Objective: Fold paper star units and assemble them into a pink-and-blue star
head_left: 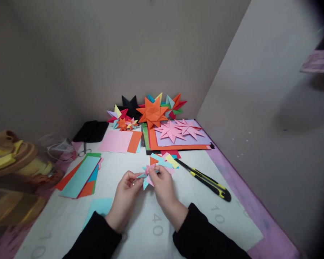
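Observation:
A small folded paper star [148, 177] in pink and light blue is held up between my two hands, over the middle of the table. My left hand [128, 189] pinches a light blue point on its left side. On the other side my right hand [162, 183] grips the pink part with thumb and fingers, hiding some of it. Just behind the hands lie small paper strips [164, 160] in blue, yellow, orange and pink. To the right of my right hand rests a black and yellow utility knife [205, 180].
Finished paper stars [153, 112] lean at the back wall; pink stars [170, 131] lie on stacked sheets [180, 146]. Coloured strips [79, 178], scissors [85, 149] and a black case [91, 131] are at left. A light blue sheet [98, 208] lies near my left sleeve. A wall bounds the right.

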{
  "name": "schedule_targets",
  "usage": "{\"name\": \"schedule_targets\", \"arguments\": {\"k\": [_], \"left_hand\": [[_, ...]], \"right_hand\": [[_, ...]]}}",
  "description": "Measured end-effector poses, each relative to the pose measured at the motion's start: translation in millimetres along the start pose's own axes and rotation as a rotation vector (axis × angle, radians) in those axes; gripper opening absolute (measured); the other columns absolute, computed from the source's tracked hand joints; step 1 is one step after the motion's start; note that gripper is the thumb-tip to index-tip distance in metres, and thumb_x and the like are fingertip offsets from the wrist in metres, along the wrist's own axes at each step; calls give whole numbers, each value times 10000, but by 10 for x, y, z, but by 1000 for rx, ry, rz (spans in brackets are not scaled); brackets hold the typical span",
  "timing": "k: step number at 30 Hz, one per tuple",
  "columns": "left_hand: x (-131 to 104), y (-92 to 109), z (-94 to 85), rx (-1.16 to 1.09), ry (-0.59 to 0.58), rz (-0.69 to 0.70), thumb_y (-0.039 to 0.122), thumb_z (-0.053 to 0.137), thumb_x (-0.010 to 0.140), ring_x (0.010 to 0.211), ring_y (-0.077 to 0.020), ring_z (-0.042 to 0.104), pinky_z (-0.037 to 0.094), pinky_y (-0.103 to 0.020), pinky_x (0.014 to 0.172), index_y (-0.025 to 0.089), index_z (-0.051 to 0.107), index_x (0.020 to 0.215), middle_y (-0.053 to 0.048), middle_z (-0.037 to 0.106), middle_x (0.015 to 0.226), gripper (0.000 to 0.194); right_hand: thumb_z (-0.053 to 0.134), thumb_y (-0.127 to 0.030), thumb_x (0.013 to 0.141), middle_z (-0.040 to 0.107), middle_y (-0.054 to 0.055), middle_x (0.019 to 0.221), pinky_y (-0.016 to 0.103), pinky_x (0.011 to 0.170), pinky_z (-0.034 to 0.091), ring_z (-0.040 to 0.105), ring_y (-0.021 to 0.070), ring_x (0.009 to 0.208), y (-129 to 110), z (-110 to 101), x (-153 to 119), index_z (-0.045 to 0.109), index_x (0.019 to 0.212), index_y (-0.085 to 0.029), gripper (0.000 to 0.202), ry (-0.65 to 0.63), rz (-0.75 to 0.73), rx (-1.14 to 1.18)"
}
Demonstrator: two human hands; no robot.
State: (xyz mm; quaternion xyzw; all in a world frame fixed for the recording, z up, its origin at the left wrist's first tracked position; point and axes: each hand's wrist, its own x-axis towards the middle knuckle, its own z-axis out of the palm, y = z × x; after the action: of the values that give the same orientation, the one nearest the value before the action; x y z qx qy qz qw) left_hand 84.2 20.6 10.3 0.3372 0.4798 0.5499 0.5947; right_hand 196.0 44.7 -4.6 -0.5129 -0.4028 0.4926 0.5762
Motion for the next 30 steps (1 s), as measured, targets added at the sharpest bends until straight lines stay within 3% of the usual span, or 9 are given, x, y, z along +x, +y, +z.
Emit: {"name": "schedule_targets", "arguments": {"k": [7,18,25,30], "left_hand": [[24,-56,-72,77,-33,82,211,696,720,838,-127,567,423,-232,723,171,519,708,-9,620,922,182],[19,-38,-67,165,-15,128,212,697,700,795,-118,544,419,-212,695,172,537,679,5,585,877,166],[41,40,-63,131,70,33,270,741,662,593,-82,494,381,-186,559,177,539,770,49,553,686,247],[76,113,-104,62,46,-51,256,753,642,571,-87,533,387,-189,568,194,492,856,54,587,654,343]], "right_hand": [[587,-317,771,549,-22,634,238,589,379,477,123,599,-6,3,7,519,655,-175,196,19,8,-12],[583,-316,764,454,-58,585,224,551,354,412,107,554,35,-9,7,487,655,-186,195,22,11,-55],[592,-313,774,606,7,715,249,633,425,545,144,674,-49,-37,2,585,719,-168,156,-74,-31,-35],[589,-317,784,666,63,859,293,694,465,596,185,777,-75,-88,16,667,821,-161,178,-177,-80,-107]]}}
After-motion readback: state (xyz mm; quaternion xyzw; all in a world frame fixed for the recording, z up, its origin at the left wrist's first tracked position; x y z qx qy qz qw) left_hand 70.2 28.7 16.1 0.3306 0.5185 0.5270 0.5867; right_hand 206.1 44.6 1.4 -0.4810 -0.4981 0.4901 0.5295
